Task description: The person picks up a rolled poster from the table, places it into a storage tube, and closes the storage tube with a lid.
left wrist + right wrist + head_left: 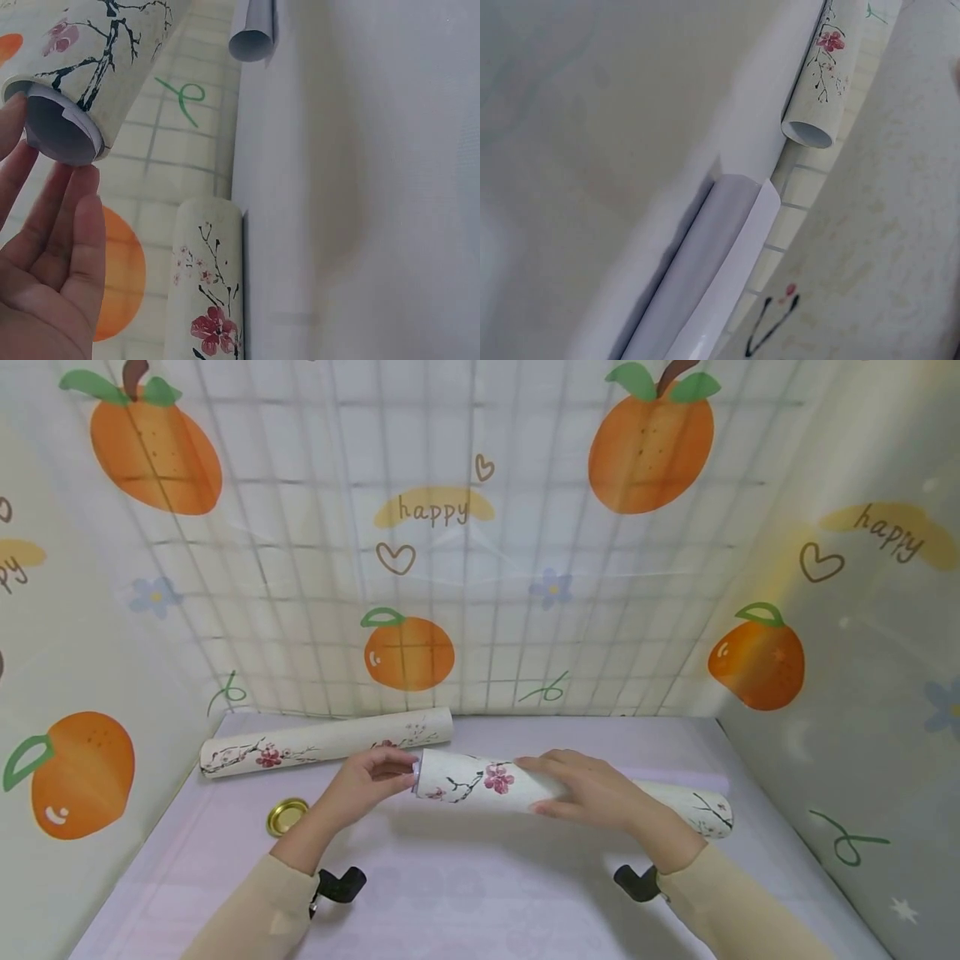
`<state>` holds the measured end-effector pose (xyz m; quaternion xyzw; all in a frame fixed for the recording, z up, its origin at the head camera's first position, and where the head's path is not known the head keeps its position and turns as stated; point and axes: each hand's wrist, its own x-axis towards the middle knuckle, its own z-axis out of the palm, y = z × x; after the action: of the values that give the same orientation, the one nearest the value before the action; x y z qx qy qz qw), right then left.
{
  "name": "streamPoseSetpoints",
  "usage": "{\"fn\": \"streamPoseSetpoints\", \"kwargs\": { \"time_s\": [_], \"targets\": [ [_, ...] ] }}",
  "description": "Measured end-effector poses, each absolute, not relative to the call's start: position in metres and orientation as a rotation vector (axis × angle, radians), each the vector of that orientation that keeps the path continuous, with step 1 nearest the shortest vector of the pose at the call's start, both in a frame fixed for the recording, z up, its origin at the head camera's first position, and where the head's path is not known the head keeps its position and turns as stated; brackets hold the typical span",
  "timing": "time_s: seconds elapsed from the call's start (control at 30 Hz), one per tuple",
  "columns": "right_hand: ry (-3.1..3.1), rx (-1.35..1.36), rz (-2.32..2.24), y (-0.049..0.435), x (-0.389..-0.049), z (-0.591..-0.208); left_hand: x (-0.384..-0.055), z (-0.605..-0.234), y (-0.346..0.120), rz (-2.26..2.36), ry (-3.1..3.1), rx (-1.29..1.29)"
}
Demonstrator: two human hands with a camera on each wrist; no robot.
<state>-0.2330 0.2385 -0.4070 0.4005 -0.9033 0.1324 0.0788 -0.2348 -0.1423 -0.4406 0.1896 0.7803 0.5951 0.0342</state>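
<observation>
A cream tube printed with plum blossoms point(457, 777) is held up over the table, slanting down to the right. My right hand point(588, 789) grips it around the middle, with thumb in front and fingers over the top. At its open left end, my left hand point(371, 781) pinches the rim area between thumb and fingers. A rolled sheet of white paper point(56, 124) lines the inside of that end and sticks out slightly. In the right wrist view the tube wall point(870, 187) fills the right side, and the right hand is mostly hidden.
A second blossom tube point(326, 745) lies along the back wall at left, its right end open. A gold round lid point(287, 817) sits near the left forearm. Behind the held tube lies a pale lilac paper roll point(705, 262). Fruit-printed sheets enclose the table point(480, 893).
</observation>
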Motion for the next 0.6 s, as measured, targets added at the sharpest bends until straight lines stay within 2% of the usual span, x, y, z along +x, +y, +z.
{"fn": "streamPoseSetpoints", "kwargs": {
  "time_s": [0.6],
  "targets": [
    [-2.721,1.211,0.373,0.2352,-0.2309,-0.4039,-0.2353,-0.4473,-0.1374,1.803,2.443,0.69]
  ]
}}
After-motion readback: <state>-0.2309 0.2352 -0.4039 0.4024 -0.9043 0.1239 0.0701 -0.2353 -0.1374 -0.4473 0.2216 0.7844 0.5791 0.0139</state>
